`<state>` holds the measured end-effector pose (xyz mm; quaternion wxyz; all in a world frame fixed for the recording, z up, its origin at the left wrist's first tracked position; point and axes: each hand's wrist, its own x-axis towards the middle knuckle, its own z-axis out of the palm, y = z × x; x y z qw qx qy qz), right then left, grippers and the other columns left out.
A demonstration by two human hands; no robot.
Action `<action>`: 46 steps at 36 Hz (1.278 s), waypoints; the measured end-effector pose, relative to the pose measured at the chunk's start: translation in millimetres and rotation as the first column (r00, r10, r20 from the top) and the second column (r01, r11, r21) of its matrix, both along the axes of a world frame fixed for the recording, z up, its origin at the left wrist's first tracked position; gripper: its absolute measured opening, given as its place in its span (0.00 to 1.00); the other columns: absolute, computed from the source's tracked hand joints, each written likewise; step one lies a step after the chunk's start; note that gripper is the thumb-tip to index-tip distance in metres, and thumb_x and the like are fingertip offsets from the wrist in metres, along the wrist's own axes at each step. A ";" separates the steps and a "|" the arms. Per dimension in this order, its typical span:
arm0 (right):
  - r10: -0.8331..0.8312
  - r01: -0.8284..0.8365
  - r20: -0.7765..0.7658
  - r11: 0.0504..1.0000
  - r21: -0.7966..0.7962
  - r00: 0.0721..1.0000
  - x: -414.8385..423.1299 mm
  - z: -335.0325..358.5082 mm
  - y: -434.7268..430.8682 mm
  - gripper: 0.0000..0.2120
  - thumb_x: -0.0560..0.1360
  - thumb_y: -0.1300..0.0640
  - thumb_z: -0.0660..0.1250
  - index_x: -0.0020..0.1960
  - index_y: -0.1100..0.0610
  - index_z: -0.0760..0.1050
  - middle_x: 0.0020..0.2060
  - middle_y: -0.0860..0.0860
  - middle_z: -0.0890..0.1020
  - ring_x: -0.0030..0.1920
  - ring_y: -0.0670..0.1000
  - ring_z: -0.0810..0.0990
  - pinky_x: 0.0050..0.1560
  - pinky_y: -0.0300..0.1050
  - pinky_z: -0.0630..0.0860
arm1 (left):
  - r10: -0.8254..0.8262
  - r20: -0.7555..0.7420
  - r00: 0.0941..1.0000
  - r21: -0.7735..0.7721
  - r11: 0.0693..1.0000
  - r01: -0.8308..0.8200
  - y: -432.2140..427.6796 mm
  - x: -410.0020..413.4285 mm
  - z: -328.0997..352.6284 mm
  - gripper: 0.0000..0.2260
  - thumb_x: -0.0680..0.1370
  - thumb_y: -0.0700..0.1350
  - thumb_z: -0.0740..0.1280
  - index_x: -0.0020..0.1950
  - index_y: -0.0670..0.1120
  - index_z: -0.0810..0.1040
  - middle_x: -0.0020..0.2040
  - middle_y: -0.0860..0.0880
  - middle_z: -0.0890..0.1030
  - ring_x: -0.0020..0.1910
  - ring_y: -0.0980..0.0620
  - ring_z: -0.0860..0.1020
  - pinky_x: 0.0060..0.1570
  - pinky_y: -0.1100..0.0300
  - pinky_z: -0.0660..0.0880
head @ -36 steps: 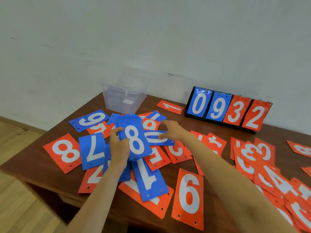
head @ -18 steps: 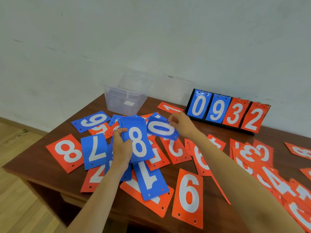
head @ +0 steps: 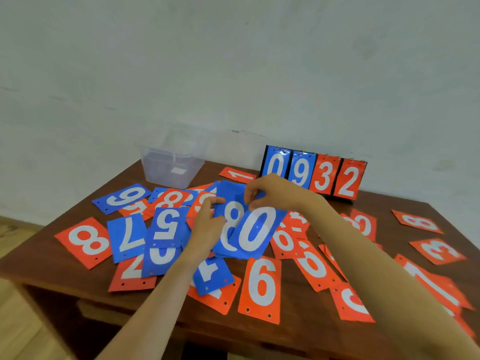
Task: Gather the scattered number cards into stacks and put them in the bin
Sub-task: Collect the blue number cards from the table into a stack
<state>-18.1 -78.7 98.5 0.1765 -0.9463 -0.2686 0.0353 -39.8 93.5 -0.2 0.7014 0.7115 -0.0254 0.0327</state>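
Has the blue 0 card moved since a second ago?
Yes. The right hand lifted the blue 0 card off the table onto the left hand's stack.

Two bare forearms enter from the near edge. Left hand [head: 207, 224] and right hand [head: 272, 193]: uncovered, no gloves, rings, watch or bands visible. No sleeve reaches the visible forearms. Fingers slender; nails blurred.

We seem to be in a bare activity or sports room, though we cannot be sure. A plain pale wall [head: 233, 61] rises behind a dark wooden table [head: 298, 331], wood-strip flooring [head: 15, 320] shows at near left, and a flip scoreboard [head: 313, 175] stands far right.
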 end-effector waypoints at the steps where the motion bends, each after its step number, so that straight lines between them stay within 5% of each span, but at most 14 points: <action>1: 0.007 -0.006 0.026 1.000 -0.004 1.000 0.1 -2.0 2.8 0.05 0.72 0.59 0.72 0.46 0.56 0.78 0.42 0.45 0.80 0.46 0.44 0.79 0.51 0.42 0.76 | -0.022 -0.006 1.000 -0.005 1.000 0.022 -2.6 -2.4 1.0 0.17 0.74 0.30 0.59 0.56 0.49 0.72 0.51 0.51 0.76 0.40 0.51 0.76 0.32 0.62 0.74; 5: -0.005 0.011 0.163 0.999 -0.041 0.987 2.1 -12.5 10.2 0.11 0.70 0.53 0.73 0.48 0.53 0.74 0.42 0.44 0.78 0.45 0.46 0.78 0.47 0.44 0.76 | -0.077 -0.046 0.996 -0.062 0.995 0.074 -8.5 -8.7 2.9 0.14 0.76 0.34 0.60 0.56 0.50 0.73 0.54 0.49 0.76 0.46 0.49 0.78 0.38 0.59 0.76; 8: 0.004 0.006 0.275 0.999 -0.036 0.961 4.9 -17.6 13.6 0.13 0.70 0.51 0.74 0.49 0.53 0.74 0.43 0.45 0.78 0.45 0.45 0.76 0.45 0.40 0.73 | -0.126 -0.050 0.991 -0.088 0.989 0.121 -8.2 -9.8 0.8 0.11 0.76 0.39 0.66 0.53 0.54 0.74 0.58 0.49 0.76 0.54 0.47 0.79 0.53 0.49 0.78; 13: -0.026 -0.004 0.364 0.997 0.083 0.931 16.4 -27.8 16.2 0.16 0.69 0.51 0.74 0.52 0.54 0.74 0.48 0.47 0.77 0.47 0.44 0.72 0.48 0.38 0.72 | -0.148 -0.033 0.988 -0.119 0.982 0.143 -6.6 -7.2 -2.6 0.13 0.76 0.36 0.66 0.56 0.51 0.73 0.58 0.52 0.76 0.56 0.49 0.79 0.53 0.49 0.79; 17: -0.136 0.063 0.271 0.963 0.263 0.953 35.1 -42.0 11.4 0.24 0.70 0.52 0.74 0.63 0.54 0.71 0.56 0.48 0.73 0.55 0.43 0.69 0.52 0.27 0.66 | -0.081 -0.033 0.996 -0.169 0.983 0.074 -0.6 0.3 -6.7 0.14 0.77 0.36 0.66 0.59 0.50 0.72 0.54 0.56 0.75 0.50 0.59 0.79 0.40 0.62 0.80; 21: -0.280 0.232 0.116 0.920 0.315 0.953 64.5 -60.3 8.7 0.24 0.71 0.50 0.72 0.64 0.56 0.71 0.60 0.51 0.73 0.60 0.49 0.72 0.58 0.41 0.71 | 0.007 -0.073 0.997 -0.150 0.989 -0.017 13.0 17.1 -16.3 0.16 0.77 0.37 0.66 0.59 0.53 0.72 0.55 0.56 0.74 0.52 0.54 0.79 0.42 0.54 0.81; 26: -0.361 0.351 -0.003 0.902 0.251 0.932 110.6 -85.2 20.6 0.14 0.74 0.55 0.69 0.57 0.58 0.75 0.56 0.54 0.77 0.56 0.52 0.75 0.52 0.42 0.71 | 0.176 -0.070 0.982 -0.102 0.978 -0.183 34.0 41.9 -32.6 0.16 0.77 0.34 0.63 0.61 0.51 0.71 0.50 0.59 0.74 0.46 0.58 0.79 0.34 0.64 0.80; 32: -0.483 0.496 -0.177 0.868 0.034 0.858 181.0 -111.8 42.5 0.17 0.76 0.53 0.67 0.59 0.63 0.73 0.56 0.58 0.78 0.56 0.57 0.76 0.50 0.47 0.71 | 0.295 -0.134 0.946 -0.086 0.948 -0.308 56.5 77.0 -45.2 0.19 0.77 0.33 0.62 0.62 0.52 0.71 0.54 0.54 0.75 0.50 0.54 0.78 0.37 0.62 0.79; 35: -0.516 0.520 -0.207 0.853 -0.036 0.831 208.7 -121.7 52.8 0.14 0.75 0.50 0.67 0.44 0.61 0.71 0.44 0.57 0.76 0.44 0.55 0.74 0.38 0.44 0.67 | 0.301 -0.135 0.944 -0.065 0.948 -0.312 62.1 88.0 -48.5 0.20 0.76 0.32 0.62 0.64 0.50 0.70 0.56 0.52 0.75 0.52 0.52 0.77 0.37 0.63 0.78; 38: -0.562 0.558 -0.190 0.826 -0.080 0.805 228.1 -131.9 59.1 0.21 0.73 0.46 0.69 0.33 0.56 0.62 0.33 0.52 0.70 0.40 0.52 0.70 0.35 0.44 0.64 | 0.296 -0.133 0.946 -0.053 0.951 -0.305 64.2 93.4 -51.1 0.20 0.76 0.32 0.61 0.64 0.51 0.71 0.56 0.53 0.74 0.52 0.54 0.77 0.37 0.64 0.78; 41: -0.613 0.603 -0.184 0.789 -0.114 0.768 241.3 -143.3 60.1 0.25 0.68 0.42 0.73 0.33 0.54 0.59 0.43 0.55 0.70 0.47 0.56 0.69 0.30 0.44 0.61 | 0.296 -0.130 0.946 -0.038 0.952 -0.303 65.0 96.5 -54.1 0.20 0.77 0.33 0.61 0.63 0.52 0.71 0.55 0.54 0.74 0.49 0.58 0.77 0.37 0.65 0.77; 44: -0.643 0.633 -0.211 0.765 -0.118 0.737 247.6 -148.9 57.3 0.24 0.66 0.40 0.74 0.41 0.56 0.67 0.45 0.54 0.71 0.56 0.59 0.74 0.37 0.46 0.66 | 0.302 -0.134 0.944 -0.031 0.951 -0.309 64.4 97.6 -55.7 0.19 0.77 0.33 0.62 0.63 0.52 0.70 0.55 0.54 0.73 0.47 0.58 0.76 0.36 0.64 0.77; 46: -0.654 0.653 -0.241 0.751 -0.099 0.717 244.9 -147.3 54.4 0.23 0.65 0.41 0.75 0.44 0.57 0.68 0.42 0.53 0.73 0.52 0.56 0.75 0.40 0.45 0.67 | 0.307 -0.136 0.942 -0.025 0.949 -0.313 63.6 96.9 -55.7 0.19 0.77 0.34 0.63 0.63 0.52 0.70 0.57 0.54 0.73 0.49 0.56 0.76 0.34 0.67 0.77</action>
